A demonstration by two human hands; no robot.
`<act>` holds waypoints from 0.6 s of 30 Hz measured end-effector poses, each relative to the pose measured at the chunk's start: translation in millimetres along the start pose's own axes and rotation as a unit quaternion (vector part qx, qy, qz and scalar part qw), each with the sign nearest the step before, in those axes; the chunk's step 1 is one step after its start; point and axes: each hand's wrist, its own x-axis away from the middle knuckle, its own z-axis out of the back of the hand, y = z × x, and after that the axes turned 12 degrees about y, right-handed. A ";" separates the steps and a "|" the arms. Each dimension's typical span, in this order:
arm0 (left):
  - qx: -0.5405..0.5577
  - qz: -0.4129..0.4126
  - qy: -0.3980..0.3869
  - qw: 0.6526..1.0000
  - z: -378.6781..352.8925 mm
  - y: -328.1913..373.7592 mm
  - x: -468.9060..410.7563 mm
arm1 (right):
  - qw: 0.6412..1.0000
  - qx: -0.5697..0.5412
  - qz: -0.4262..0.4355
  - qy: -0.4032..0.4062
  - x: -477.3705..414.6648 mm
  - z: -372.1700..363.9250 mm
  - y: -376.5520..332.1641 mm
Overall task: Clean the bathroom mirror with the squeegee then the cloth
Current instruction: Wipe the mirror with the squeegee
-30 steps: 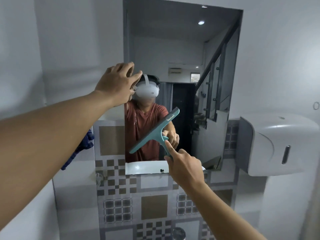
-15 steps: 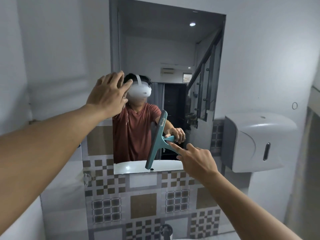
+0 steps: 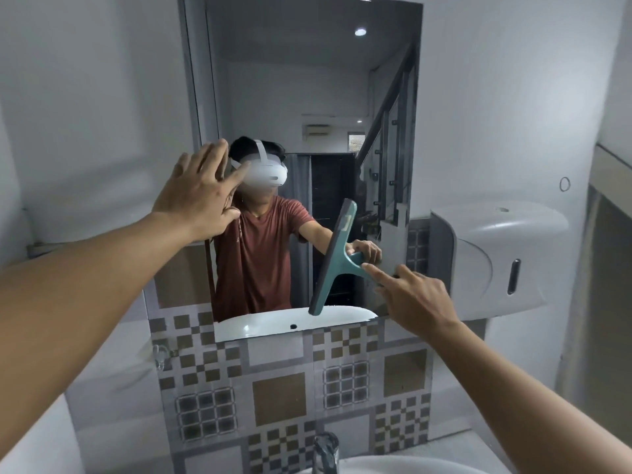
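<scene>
right hand [image 3: 415,297] grip: clenched on squeegee [image 3: 337,265] handle, blade near-upright against mirror [image 3: 307,97] | left hand [image 3: 201,196]: released, fingers spread

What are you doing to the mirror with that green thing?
A person is cleaning the bathroom mirror. Their right hand holds a teal squeegee by its handle, blade nearly upright against the lower glass. Their left hand rests open at the mirror's left edge. No cloth is in view.
</scene>
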 end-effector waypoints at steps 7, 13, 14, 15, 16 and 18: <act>0.004 0.004 0.001 1.000 -2.9 0.2 0.7 | 0.994 -0.012 -0.105 -0.024 18.1 0.9 15.5; 0.009 0.008 0.002 1.000 -3.9 -0.1 0.9 | 0.969 -0.076 -0.228 -0.049 39.9 -4.4 0.8; 0.011 0.008 0.002 1.000 -3.9 0.0 0.9 | 0.963 -0.086 -0.250 -0.056 43.6 -5.5 -2.0; 0.014 0.009 0.004 1.000 -3.6 0.1 0.9 | 0.957 -0.094 -0.267 -0.066 46.0 -8.5 -6.2; 0.017 0.009 0.005 1.000 -3.3 0.1 0.8 | 0.951 -0.104 -0.282 -0.074 47.7 -11.2 -11.0; 0.018 0.006 0.012 1.000 -2.7 0.0 1.4 | 0.939 -0.129 -0.307 -0.080 50.4 -18.1 -21.6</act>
